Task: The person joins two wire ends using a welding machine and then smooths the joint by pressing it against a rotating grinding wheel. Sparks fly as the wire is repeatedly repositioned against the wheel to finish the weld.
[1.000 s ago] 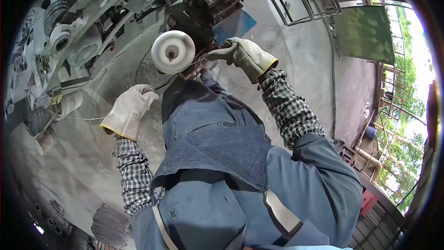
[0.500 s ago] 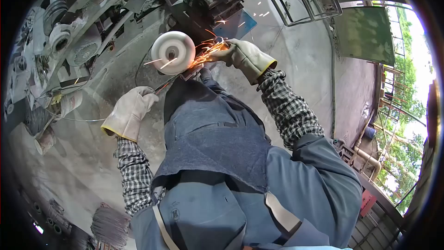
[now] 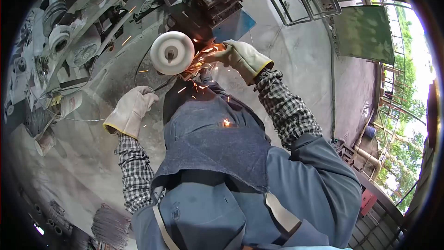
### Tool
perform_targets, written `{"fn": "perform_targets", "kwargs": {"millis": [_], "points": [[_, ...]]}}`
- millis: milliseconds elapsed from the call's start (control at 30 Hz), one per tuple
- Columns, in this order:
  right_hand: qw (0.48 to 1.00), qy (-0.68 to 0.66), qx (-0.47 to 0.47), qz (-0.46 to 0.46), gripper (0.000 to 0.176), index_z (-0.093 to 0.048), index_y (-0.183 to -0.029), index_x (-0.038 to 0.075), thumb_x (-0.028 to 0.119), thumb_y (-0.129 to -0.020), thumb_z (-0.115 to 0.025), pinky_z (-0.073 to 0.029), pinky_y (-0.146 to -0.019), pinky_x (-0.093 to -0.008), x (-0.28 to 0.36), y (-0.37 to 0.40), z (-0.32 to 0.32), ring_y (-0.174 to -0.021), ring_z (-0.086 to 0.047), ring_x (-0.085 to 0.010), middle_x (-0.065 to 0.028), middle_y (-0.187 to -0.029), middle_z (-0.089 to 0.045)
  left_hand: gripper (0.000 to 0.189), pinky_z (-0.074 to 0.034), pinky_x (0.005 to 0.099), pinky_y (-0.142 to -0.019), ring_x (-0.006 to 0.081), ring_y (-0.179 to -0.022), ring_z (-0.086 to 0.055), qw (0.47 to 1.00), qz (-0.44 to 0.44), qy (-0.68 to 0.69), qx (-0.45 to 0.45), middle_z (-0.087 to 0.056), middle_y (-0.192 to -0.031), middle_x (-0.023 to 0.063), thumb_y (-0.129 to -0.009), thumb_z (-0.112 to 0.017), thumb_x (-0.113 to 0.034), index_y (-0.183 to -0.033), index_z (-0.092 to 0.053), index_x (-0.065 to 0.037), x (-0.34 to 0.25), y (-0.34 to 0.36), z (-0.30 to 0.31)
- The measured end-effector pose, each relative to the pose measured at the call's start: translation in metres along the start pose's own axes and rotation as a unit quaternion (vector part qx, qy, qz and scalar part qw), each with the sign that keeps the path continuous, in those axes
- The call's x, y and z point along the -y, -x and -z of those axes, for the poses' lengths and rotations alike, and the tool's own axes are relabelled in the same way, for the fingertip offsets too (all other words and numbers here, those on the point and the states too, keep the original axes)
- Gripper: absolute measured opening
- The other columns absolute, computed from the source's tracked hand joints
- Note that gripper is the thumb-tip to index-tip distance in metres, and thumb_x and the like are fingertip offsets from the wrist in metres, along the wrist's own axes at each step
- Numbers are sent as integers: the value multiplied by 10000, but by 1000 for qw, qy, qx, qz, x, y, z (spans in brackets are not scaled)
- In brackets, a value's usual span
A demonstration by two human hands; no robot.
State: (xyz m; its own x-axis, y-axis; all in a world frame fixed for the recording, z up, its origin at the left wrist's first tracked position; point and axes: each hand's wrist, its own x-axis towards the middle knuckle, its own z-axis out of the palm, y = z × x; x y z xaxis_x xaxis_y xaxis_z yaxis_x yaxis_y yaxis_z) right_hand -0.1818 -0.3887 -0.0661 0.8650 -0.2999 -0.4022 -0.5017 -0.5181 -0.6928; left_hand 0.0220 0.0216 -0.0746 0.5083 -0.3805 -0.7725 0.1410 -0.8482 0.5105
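Note:
A white grinding wheel (image 3: 172,53) stands in front of me, throwing orange sparks (image 3: 198,65) from its right side. My left hand (image 3: 132,111), in a pale work glove with yellow trim, is closed around a thin metal wire (image 3: 165,83). One end of it reaches up towards the wheel's lower edge, and a length of wire also trails off left of the glove. My right hand (image 3: 238,59), gloved too, is at the wheel's right with its fingers bent together beside the sparks. What those fingers grip is hidden by glare and glove.
A denim apron (image 3: 212,153) covers my lap just below the wheel. Dusty machine parts and a motor (image 3: 85,51) lie at upper left. A blue plate (image 3: 234,25) is behind the wheel. A wire coil on a metal frame (image 3: 303,0) stands at top right, near a green panel (image 3: 365,32).
The sparks now scatter lower, some landing over the apron. My right hand has shifted slightly left and down; my left hand has barely moved.

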Motion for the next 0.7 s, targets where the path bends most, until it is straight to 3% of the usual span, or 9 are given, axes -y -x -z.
{"fn": "perform_targets", "kwargs": {"millis": [133,200,267,300,400,467,567,633,700], "points": [[993,113,24,-29,622,-902,-1326,50,634,-1115,-932,-588,-848,-427,50,10,17,-909,-773,-224,-99,-934,-794,372,-570,331,-719,123,-773,-727,998,-9,-63,-8,-823,-938,-10,-1044,-915,-344,-1297,-921,-71,-20,18,7],[990,-100,43,-90,641,-938,-1235,85,700,-1056,-970,-576,-815,-396,42,-2,8,-887,-755,-179,-49,-899,-773,367,-563,323,-716,112,-775,-723,995,-11,-97,-3,-834,-966,-23,-1066,-907,-341,-1316,-918,-73,-26,22,12],[996,-51,42,-54,665,-950,-1205,106,747,-1032,-979,-572,-805,-390,44,8,21,-877,-746,-167,-36,-896,-769,356,-554,312,-714,101,-778,-718,993,-21,-111,14,-846,-1000,-38,-1089,-901,-334,-1335,-914,-77,-20,14,14],[988,-42,74,-126,691,-949,-1241,112,770,-1032,-965,-576,-813,-385,34,-10,14,-856,-730,-174,-31,-897,-764,358,-550,307,-714,97,-781,-716,995,-28,-95,21,-851,-1010,-37,-1095,-900,-326,-1348,-909,-74,-15,13,16],[997,2,33,-72,684,-938,-1247,110,762,-1041,-957,-575,-809,-394,45,6,24,-833,-719,-193,-36,-893,-763,367,-555,317,-736,108,-792,-725,997,-38,-67,20,-852,-991,-12,-1103,-883,-333,-1356,-910,-69,-12,15,17],[996,-3,39,-83,703,-908,-1266,69,746,-1075,-928,-593,-811,-420,49,6,27,-842,-764,-221,-54,-892,-785,391,-579,358,-782,145,-801,-746,997,-33,-73,-10,-832,-914,32,-1096,-851,-379,-1320,-932,-70,-17,20,15],[996,6,41,-77,669,-889,-1302,49,687,-1106,-927,-608,-810,-417,50,7,28,-867,-812,-225,-62,-906,-815,419,-564,285,-733,85,-826,-733,998,-30,-56,25,-886,-1106,-13,-1096,-916,-278,-1430,-863,-30,-8,9,18],[992,53,54,-101,610,-878,-1336,40,607,-1121,-945,-618,-810,-398,55,3,28,-886,-839,-224,-66,-918,-834,419,-568,283,-739,86,-835,-733,999,-31,-20,26,-886,-1113,-16,-1087,-924,-282,-1420,-867,-34,-1,7,14],[998,44,12,-34,565,-874,-1367,39,538,-1118,-966,-617,-796,-384,16,-4,14,-888,-845,-219,-70,-916,-833,416,-569,283,-742,87,-843,-732,999,-21,-9,29,-884,-1116,-19,-1079,-929,-286,-1409,-870,-38,-3,7,13]]}}
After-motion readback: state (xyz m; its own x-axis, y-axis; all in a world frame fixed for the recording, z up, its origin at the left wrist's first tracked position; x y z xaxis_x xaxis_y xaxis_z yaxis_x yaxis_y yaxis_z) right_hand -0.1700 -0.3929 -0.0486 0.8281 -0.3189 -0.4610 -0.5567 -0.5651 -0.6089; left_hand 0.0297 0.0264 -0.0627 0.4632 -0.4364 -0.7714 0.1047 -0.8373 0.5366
